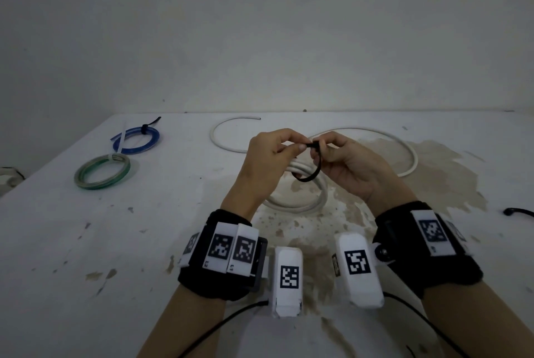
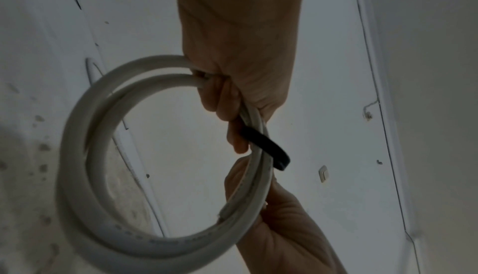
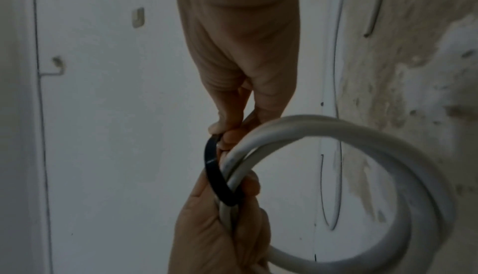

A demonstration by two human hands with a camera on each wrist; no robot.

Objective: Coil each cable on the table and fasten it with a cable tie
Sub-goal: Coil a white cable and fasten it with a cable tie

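Note:
A white cable coil [image 1: 297,205] of two turns is held up over the table [image 1: 86,242]. My left hand [image 1: 291,148] grips its strands, with thumb and forefinger also pinching one end of the black cable tie [image 1: 310,174]. The tie loops loosely around the strands. My right hand [image 1: 320,150] pinches the tie's other end right beside the left fingertips. In the left wrist view the white cable coil [image 2: 82,166] hangs from my curled fingers, crossed by the black cable tie [image 2: 269,147]. The right wrist view shows the black cable tie [image 3: 216,174] around the white cable coil [image 3: 403,155].
A blue coil [image 1: 135,138] with a black tie and a green coil [image 1: 101,174] with a white tie lie at the far left. Loose white cable [image 1: 411,155] curves behind my hands. Another black cable tie [image 1: 518,211] lies at the right edge. A wall stands behind the table.

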